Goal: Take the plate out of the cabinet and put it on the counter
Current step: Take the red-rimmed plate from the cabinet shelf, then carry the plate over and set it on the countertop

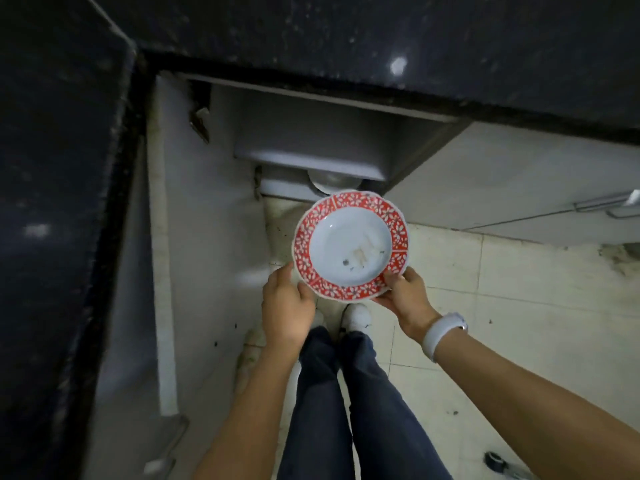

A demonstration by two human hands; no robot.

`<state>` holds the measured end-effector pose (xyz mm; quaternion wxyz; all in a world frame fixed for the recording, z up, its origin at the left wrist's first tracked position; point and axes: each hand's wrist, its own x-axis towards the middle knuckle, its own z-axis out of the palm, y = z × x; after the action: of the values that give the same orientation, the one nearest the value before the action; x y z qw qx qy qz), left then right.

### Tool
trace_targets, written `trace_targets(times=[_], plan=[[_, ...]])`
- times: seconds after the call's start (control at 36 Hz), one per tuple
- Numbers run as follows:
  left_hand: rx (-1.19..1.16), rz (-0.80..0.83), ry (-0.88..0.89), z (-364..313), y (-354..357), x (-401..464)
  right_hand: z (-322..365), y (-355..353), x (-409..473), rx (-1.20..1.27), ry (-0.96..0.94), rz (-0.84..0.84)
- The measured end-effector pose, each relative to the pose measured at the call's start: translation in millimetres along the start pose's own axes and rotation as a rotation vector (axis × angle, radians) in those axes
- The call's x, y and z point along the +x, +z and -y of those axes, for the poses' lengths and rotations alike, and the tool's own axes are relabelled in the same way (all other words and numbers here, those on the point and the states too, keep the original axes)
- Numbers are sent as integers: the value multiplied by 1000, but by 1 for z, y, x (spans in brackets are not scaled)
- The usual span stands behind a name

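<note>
A round plate (349, 247) with a red flowered rim and a pale, slightly stained centre hangs level in the air in front of the open cabinet (311, 147). My left hand (285, 303) holds its lower left rim and my right hand (405, 296) grips its lower right rim, thumb on top. The plate is outside the cabinet, below the edge of the black speckled counter (381, 36) that runs along the top and down the left side.
Inside the cabinet a grey shelf and a metal dish (332, 183) show behind the plate. An open cabinet door (502, 188) with a bar handle stands to the right. My legs and white shoes stand on pale floor tiles (519, 306). A small dark object (495, 460) lies at the lower right.
</note>
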<state>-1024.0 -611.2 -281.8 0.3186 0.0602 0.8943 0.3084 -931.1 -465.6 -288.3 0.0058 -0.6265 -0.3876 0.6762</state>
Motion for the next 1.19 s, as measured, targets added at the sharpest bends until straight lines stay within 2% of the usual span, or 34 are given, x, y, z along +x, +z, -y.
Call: trace_targets(times=[0.14, 0.28, 0.56, 0.72, 0.83, 1.0, 1.19], plan=[[-36, 62, 88, -35, -21, -34, 5, -50, -60, -32, -66, 60], [34, 101, 148, -80, -39, -53, 34, -99, -113, -56, -185, 69], [75, 142, 504, -234, -23, -68, 102, -202, -163, 120, -385, -92], [213, 167, 747, -338, 20, -73, 142, -283, -159, 267, -470, -203], [338, 155, 847, -403, 62, -73, 174, -342, -143, 364, -494, -229], [494, 173, 853, -492, 138, -82, 220, -425, -116, 466, -518, -241], [576, 211, 875, -566, 210, -94, 262, -501, -83, 564, -475, -276]])
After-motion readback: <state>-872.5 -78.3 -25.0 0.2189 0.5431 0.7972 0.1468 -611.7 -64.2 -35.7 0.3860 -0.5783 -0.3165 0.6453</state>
